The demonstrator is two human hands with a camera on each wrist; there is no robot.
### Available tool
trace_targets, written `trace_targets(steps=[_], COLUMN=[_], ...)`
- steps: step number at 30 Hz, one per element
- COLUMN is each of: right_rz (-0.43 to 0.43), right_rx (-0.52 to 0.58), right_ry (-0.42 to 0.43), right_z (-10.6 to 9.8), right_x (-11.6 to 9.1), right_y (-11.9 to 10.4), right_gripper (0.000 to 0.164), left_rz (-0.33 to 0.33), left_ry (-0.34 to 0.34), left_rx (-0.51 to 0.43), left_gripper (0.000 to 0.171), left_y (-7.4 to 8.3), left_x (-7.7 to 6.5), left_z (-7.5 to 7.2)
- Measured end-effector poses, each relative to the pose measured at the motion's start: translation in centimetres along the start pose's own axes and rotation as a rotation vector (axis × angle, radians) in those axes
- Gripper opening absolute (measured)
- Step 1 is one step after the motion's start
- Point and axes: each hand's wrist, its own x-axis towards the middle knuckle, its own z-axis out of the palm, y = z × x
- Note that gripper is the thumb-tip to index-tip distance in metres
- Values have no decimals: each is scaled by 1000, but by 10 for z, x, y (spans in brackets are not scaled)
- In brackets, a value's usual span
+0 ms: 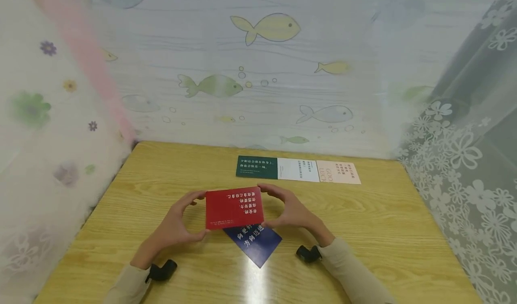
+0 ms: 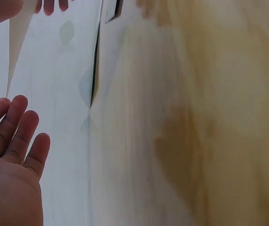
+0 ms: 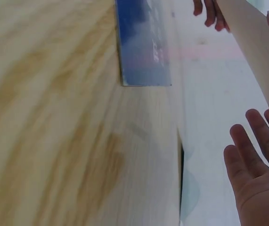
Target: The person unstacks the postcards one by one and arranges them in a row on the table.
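Observation:
A red card [image 1: 234, 207] with white lettering is held up between both hands, its printed face toward the head camera and the lettering upside down. The left hand [image 1: 175, 223] pinches its left corners between thumb and fingers. At the right corners, the right hand [image 1: 292, 210] pinches it the same way. Both wrist views show the pale back of the card [image 3: 254, 42] raised over the table. Partly covered by it in the head view, a dark blue card [image 1: 259, 250] with white lettering lies slanted on the wooden table [image 1: 169, 174].
Toward the back of the table a dark green card [image 1: 256, 171], a white card [image 1: 298, 169] and a pale pink card [image 1: 339, 172] lie side by side in a row. Fish-patterned fabric [image 1: 210, 124] hangs behind, with a lace curtain [image 1: 456, 196] along the right.

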Motion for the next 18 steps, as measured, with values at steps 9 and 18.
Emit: trace_targets(steps=[9, 18], right_rz=[16, 31], right_rx=[17, -69], right_ry=[10, 21], right_z=[7, 14], right_x=[20, 44], right_y=[7, 16], right_gripper=[94, 95], left_rz=[-14, -44], left_ry=[-4, -32], left_rx=[52, 74], left_gripper=[95, 96], left_y=[-17, -36], left_x=[8, 20], left_z=[-9, -26])
